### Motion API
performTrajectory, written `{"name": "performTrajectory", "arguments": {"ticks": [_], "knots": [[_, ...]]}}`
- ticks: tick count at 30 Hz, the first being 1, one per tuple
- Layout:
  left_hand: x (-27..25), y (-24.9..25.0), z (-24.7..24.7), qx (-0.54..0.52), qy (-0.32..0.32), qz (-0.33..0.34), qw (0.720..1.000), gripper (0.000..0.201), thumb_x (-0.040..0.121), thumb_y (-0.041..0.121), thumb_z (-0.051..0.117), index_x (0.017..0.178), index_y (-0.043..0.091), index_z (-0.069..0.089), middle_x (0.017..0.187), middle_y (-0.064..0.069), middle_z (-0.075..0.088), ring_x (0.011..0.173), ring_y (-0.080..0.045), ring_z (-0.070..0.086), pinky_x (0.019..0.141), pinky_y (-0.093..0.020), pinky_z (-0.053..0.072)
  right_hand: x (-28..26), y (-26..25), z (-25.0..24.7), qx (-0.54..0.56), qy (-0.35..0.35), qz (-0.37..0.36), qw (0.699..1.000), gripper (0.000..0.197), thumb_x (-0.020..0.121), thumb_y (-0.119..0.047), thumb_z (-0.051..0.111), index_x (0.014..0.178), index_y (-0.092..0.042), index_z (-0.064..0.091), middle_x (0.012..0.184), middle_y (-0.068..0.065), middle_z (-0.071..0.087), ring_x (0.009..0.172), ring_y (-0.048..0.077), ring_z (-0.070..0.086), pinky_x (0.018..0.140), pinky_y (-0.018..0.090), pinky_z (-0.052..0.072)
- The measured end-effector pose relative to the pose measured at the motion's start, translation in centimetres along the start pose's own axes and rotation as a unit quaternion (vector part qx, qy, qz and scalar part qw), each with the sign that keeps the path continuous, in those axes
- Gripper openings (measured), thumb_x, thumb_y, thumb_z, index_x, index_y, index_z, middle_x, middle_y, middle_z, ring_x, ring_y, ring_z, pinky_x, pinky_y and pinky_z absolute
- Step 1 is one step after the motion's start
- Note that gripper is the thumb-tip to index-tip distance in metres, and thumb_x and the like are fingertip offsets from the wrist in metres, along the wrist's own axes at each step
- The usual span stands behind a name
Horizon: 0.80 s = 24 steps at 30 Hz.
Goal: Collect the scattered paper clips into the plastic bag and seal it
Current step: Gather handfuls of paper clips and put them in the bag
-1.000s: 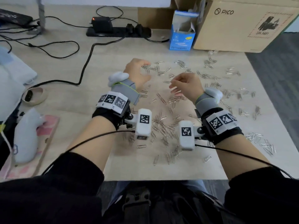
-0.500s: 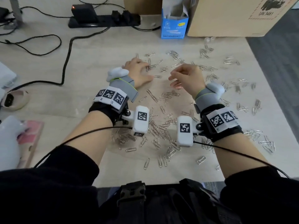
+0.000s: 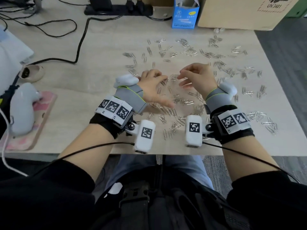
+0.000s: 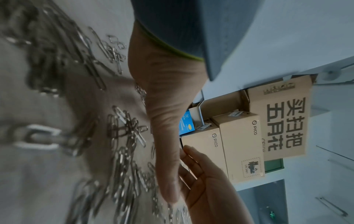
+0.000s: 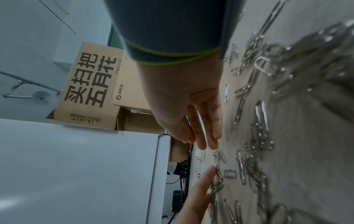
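Observation:
Several silver paper clips point(image 3: 181, 103) lie scattered over the light wooden table point(image 3: 103, 77), densest between and just in front of my two hands. My left hand point(image 3: 152, 87) lies palm down on the clips with fingers spread and thumb stretched along the table point(image 4: 166, 136). My right hand point(image 3: 197, 78) hovers just right of it, its fingers fairly straight and its fingertips point(image 5: 214, 142) touching clips point(image 5: 258, 136). Neither hand holds anything. The two hands nearly meet at the fingertips. I see no plastic bag that I can make out.
A blue carton point(image 3: 185, 15) and a cardboard box point(image 3: 240, 12) stand at the back, with a small clear object point(image 3: 219, 29) beside them. A power strip point(image 3: 116, 7) and black cable point(image 3: 79, 47) lie back left. A white controller point(image 3: 21, 107) rests at the left edge.
Both hands have drawn back toward the table's near edge, sweeping clips inward. The left hand has flattened and spread its fingers. The head view has tilted downward.

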<state>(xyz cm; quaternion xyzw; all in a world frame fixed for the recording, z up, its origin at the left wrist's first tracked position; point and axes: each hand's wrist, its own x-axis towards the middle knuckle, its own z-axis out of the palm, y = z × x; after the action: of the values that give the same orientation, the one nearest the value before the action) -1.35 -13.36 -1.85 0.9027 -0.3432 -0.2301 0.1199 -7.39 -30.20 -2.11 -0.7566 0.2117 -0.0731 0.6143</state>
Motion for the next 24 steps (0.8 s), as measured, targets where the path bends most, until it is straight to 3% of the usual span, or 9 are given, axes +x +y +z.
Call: {"name": "performTrajectory", "arguments": {"ticks": [5, 9, 12, 16, 19, 22, 24], "knots": [[-2.1, 1.3, 2.0, 0.045, -0.020, 0.033, 0.998, 0.134, 0.033, 0.079, 0.064, 0.145, 0.027, 0.012, 0.149, 0.001, 0.012, 0.140, -0.021, 0.006, 0.113, -0.043, 0.010, -1.7, 0.1, 0.0, 0.001, -0.001, -0.009, 1.000, 0.013, 0.089, -0.007, 0.056, 0.077, -0.012, 0.059, 0.074, 0.005, 0.067, 0.051, 0.014, 0.063, 0.055, 0.028, 0.052], [-3.1, 2.2, 2.8, 0.081, -0.055, 0.037, 0.994, 0.133, 0.050, 0.063, 0.078, 0.147, 0.024, -0.004, 0.155, -0.004, -0.008, 0.143, -0.025, -0.012, 0.115, -0.045, -0.002, -2.9, -0.1, -0.3, 0.007, 0.004, -0.013, 1.000, 0.011, 0.088, -0.008, 0.057, 0.079, -0.011, 0.060, 0.073, 0.005, 0.067, 0.050, 0.012, 0.063, 0.051, 0.023, 0.051], [-3.3, 2.3, 3.5, 0.096, -0.053, 0.046, 0.993, 0.143, 0.039, 0.067, 0.079, 0.146, 0.028, -0.007, 0.155, -0.005, -0.011, 0.143, -0.025, -0.016, 0.114, -0.049, -0.005, -3.7, -0.3, -0.6, 0.007, 0.008, -0.019, 1.000, 0.011, 0.089, -0.008, 0.056, 0.079, -0.011, 0.059, 0.073, 0.004, 0.067, 0.048, 0.009, 0.063, 0.051, 0.023, 0.051], [-3.0, 2.1, 4.1, 0.053, 0.014, 0.060, 0.997, 0.127, 0.040, 0.068, 0.077, 0.145, 0.035, 0.013, 0.151, -0.003, 0.009, 0.141, -0.026, 0.003, 0.113, -0.045, 0.008, -4.4, -0.4, -1.1, 0.009, 0.014, -0.019, 1.000, 0.004, 0.089, -0.008, 0.058, 0.087, -0.006, 0.059, 0.073, 0.005, 0.066, 0.045, 0.008, 0.062, 0.052, 0.023, 0.052], [-2.1, 1.7, 3.6, 0.016, 0.093, 0.064, 0.993, 0.098, 0.040, 0.075, 0.071, 0.128, 0.043, 0.042, 0.133, 0.004, 0.035, 0.125, -0.023, 0.027, 0.097, -0.035, 0.021, -4.4, -0.3, -1.5, 0.006, 0.020, -0.014, 1.000, 0.009, 0.089, -0.009, 0.058, 0.081, -0.010, 0.058, 0.074, 0.006, 0.066, 0.046, 0.009, 0.062, 0.054, 0.025, 0.052], [-0.9, 1.4, 3.1, -0.057, 0.133, 0.069, 0.987, 0.058, 0.057, 0.056, 0.078, 0.109, 0.035, 0.062, 0.116, 0.001, 0.048, 0.113, -0.024, 0.038, 0.091, -0.033, 0.032, -4.2, -0.1, -1.6, 0.006, 0.023, -0.007, 1.000, 0.013, 0.090, -0.008, 0.057, 0.078, -0.012, 0.058, 0.074, 0.006, 0.066, 0.047, 0.010, 0.062, 0.054, 0.026, 0.052], [-0.4, 1.6, 2.9, -0.097, 0.147, 0.075, 0.982, 0.044, 0.063, 0.045, 0.079, 0.101, 0.026, 0.068, 0.103, 0.001, 0.049, 0.103, -0.022, 0.045, 0.086, -0.031, 0.036, -4.0, 0.0, -1.6, 0.009, 0.022, -0.001, 1.000, 0.014, 0.090, -0.007, 0.057, 0.077, -0.012, 0.058, 0.073, 0.006, 0.066, 0.046, 0.010, 0.062, 0.054, 0.025, 0.052]]}}
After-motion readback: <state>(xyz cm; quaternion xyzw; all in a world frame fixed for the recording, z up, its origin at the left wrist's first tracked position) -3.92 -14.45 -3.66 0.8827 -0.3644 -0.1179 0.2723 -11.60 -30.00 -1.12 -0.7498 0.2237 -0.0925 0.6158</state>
